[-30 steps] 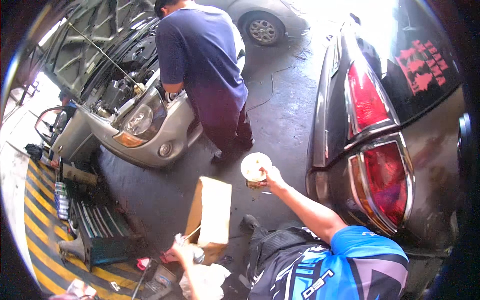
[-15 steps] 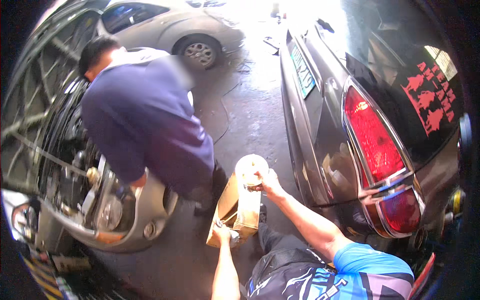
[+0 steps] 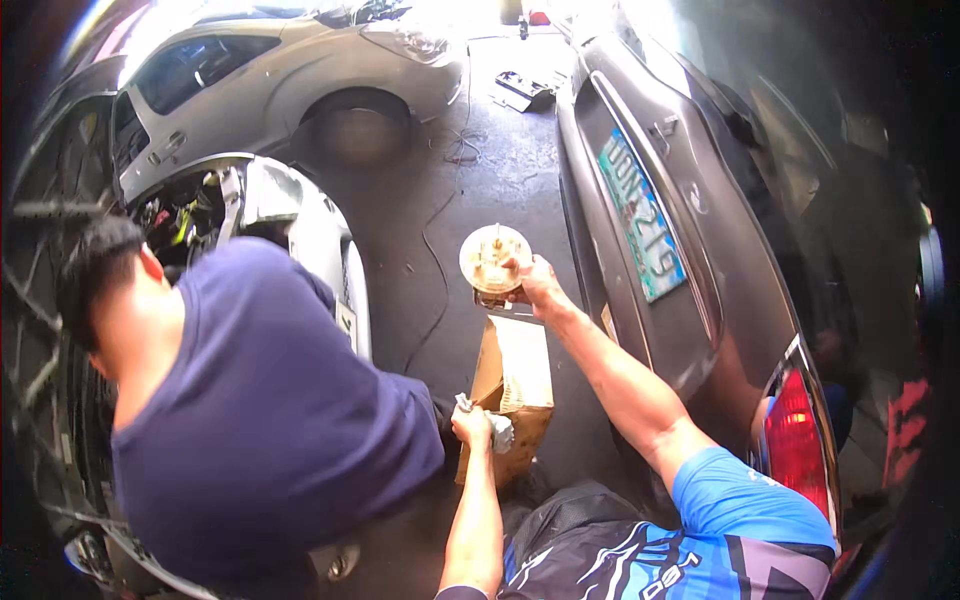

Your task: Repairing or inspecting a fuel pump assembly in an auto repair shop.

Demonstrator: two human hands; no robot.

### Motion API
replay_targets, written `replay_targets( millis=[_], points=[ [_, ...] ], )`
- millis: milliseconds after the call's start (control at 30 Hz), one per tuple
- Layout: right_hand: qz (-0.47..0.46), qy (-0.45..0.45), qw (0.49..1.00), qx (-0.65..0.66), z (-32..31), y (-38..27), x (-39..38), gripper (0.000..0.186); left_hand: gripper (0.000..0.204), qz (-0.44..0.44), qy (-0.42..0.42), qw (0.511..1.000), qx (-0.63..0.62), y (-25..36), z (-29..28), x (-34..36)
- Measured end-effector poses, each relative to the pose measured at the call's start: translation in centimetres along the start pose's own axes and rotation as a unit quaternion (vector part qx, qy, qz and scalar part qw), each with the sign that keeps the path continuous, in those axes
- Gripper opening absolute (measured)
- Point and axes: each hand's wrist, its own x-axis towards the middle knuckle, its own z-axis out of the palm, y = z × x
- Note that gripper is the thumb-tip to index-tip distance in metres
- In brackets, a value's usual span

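A pale cream, round, disc-topped part [image 3: 488,248] is, in the head view, held up in the person's right hand [image 3: 540,286], above the dark floor and just beyond the far end of an open, upright brown cardboard box [image 3: 527,375]. The right fingers are closed on the near right edge of the disc, the thumb lying over its top face, while a darker piece shows beneath the rim. Held at the edge like this, most of the flat face stays uncovered and turned up toward the head, which probably makes it easy to look over.

The left hand [image 3: 472,427] is lower, at the left side of the box. Its fingers are curled narrowly around a crumpled grey-white cloth or wrapper [image 3: 503,433]; I cannot tell which material. The hand seems to touch the box wall too, perhaps to steady it, though whether it really grips the cardboard is unclear.

Close on the left, a co-worker in a dark blue T-shirt [image 3: 270,370] leans with their back to the camera. On the right stands the rear of a dark brown-grey car [image 3: 690,260], so both hands work in the gap between. A thin black cable [image 3: 428,250] trails over the floor beyond.
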Motion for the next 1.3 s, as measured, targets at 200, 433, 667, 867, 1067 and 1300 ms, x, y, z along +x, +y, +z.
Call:
replay_targets(
  millis=[200,433,667,867,1067,1300],
  points=[
    [0.014,0.045,0.997,-0.061,4.4,-9.3,15.5,0.028,0.027,0.018,-0.015,0.998,-0.062,11.9,3.7,9.6],
    [0.03,0.104,0.994,-0.004,3.0,-17.0,35.1,0.038,0.026,0.058,0.022,0.993,-0.097,26.5,7.6,20.3],
    [0.061,0.12,0.989,0.056,2.8,-17.0,55.4,0.032,0.019,0.104,0.065,0.991,-0.061,40.1,9.7,37.4],
    [0.111,0.181,0.974,0.074,-1.1,-15.3,73.4,0.044,0.018,0.193,0.032,0.98,-0.036,54.2,14.4,54.2],
    [0.145,0.282,0.945,0.083,-5.2,-17.6,86.0,0.04,0.018,0.22,0.006,0.975,0.045,73.3,19.0,60.1],
    [0.12,0.358,0.91,0.168,-13.1,-22.0,102.3,0.043,0.02,0.324,-0.071,0.942,0.052,92.6,32.4,71.3]
  ],
)
